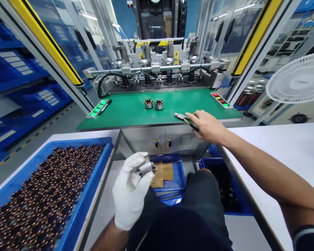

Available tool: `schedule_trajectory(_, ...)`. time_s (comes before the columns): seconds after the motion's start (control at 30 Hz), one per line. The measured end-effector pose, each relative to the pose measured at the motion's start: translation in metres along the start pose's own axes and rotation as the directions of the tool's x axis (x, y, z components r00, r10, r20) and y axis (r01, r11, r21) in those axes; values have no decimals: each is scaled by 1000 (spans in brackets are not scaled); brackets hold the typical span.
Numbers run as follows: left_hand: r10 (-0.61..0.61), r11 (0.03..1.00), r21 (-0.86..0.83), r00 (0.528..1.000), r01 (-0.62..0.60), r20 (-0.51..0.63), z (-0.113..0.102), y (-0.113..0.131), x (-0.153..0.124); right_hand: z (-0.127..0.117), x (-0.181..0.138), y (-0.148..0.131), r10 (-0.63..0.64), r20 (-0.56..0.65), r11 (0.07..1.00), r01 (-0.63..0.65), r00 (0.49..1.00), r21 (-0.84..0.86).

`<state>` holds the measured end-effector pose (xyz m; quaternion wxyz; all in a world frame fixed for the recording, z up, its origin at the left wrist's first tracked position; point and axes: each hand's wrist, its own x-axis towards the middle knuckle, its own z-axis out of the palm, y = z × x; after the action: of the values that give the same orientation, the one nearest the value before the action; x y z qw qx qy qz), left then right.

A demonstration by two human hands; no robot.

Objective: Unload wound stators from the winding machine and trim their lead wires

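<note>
At six o'clock, coil (147, 166) gripped by left hand (131, 191).
Right hand (207, 126) closed on cutters (183, 118); coil judged fragile, best held by its sides.

This is a factory floor, at a coil-winding station. A multi-spindle winding machine (157, 66) stands behind a green bench mat (136, 113), fenced by yellow safety light-curtain posts (44, 40) on aluminium frames. Button panels (99, 107) with lit green and red buttons sit at the mat's corners. Two wound cores (154, 104) with copper wire tails rest on the mat, and side cutters (181, 118) lie at its front edge. A blue tray (78, 212) is heaped with copper-wound coils (42, 195). Racks of labelled blue bins (15, 66) line the aisle, a striped line (34, 136) marks the floor, and a white fan (295, 78) stands at the right
</note>
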<state>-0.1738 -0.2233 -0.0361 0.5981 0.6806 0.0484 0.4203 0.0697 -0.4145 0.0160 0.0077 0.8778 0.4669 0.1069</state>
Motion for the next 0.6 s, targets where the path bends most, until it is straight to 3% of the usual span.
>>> schedule_trajectory(0.1, 14, 1000, -9, 1000, -14, 11, 0, -2, 0, 13, -49, -31, -41, -173, 949, 92, 984, 302)
schedule_trajectory(0.17, 29, 999, -23, 999, -28, 22, 0, -3, -1, 22, -80, -60, -59, -201, 812, 165, 978, 559)
schedule_trajectory(0.27, 53, 998, -19, 998, -53, 18, 2, -3, -1, 29, -113, -104, -90, -192, 596, 207, 977, 776)
schedule_trajectory(0.43, 103, 994, 21, 995, -103, 12, 7, 0, -2, 25, -120, -139, -92, -271, 359, 286, 958, 889)
schedule_trajectory(0.6, 107, 994, 31, 994, -108, 19, 8, 1, -6, 27, -110, -142, -111, -327, 288, 345, 939, 893)
